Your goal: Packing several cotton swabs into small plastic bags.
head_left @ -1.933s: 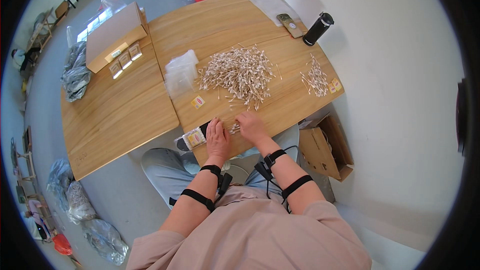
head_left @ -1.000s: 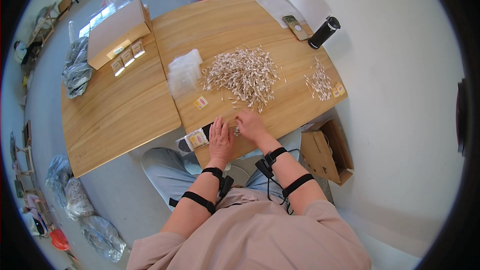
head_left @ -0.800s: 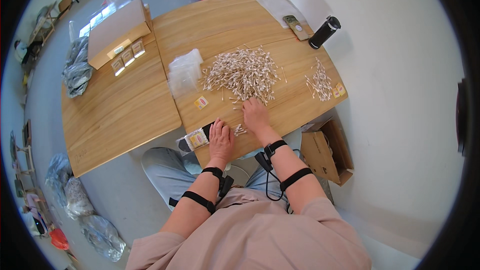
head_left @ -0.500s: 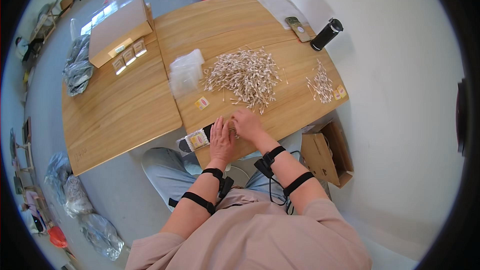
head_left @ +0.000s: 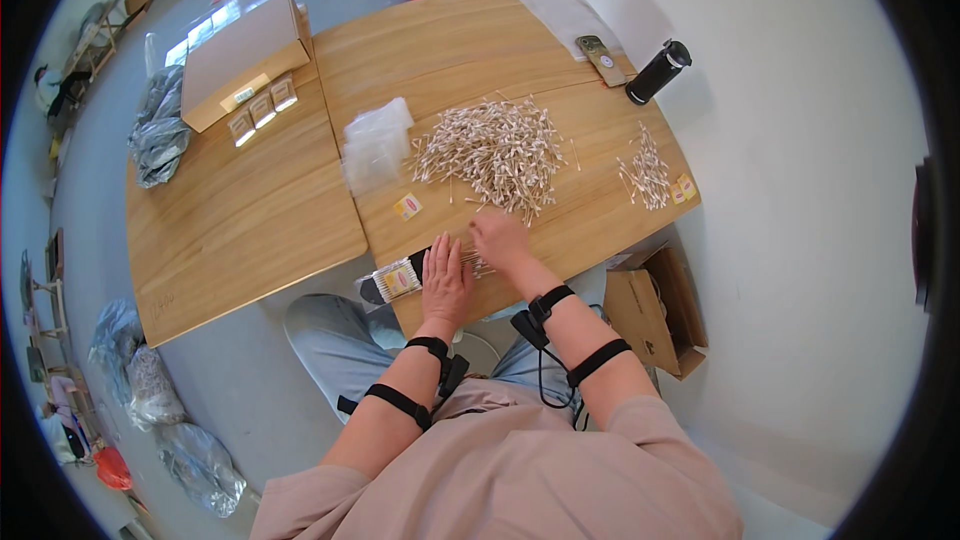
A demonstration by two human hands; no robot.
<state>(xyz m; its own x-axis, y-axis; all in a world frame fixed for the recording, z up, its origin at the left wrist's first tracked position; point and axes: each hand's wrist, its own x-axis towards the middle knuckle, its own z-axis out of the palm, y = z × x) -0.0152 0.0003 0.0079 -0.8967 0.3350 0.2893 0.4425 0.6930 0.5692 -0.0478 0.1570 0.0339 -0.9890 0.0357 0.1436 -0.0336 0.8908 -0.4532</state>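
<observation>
My left hand [head_left: 446, 282] lies with its fingers stretched flat across a black, flat piece [head_left: 424, 260] at the table's near edge. Sticking out left of that hand is a clear bag [head_left: 364, 290] holding a row of white-tipped cotton swabs and a yellow label card [head_left: 400, 280]. More loose swabs [head_left: 480, 264] show between my two hands. My right hand [head_left: 500, 240] is just right of the left one, fingers drawn together; whatever they hold is hidden. Beyond it spreads a large heap of cotton swabs [head_left: 495, 152].
Clear plastic bags [head_left: 378, 140] and a yellow card [head_left: 407, 206] lie left of the heap. At right are a smaller swab pile [head_left: 645, 175], yellow cards [head_left: 683, 188], a phone [head_left: 601, 60] and a black bottle [head_left: 657, 73]. A cardboard box [head_left: 245, 65] and small packs [head_left: 262, 110] sit far left.
My right hand has shifted slightly up and right, away from the left hand, and more swabs show between them. The left hand stays flat in place.
</observation>
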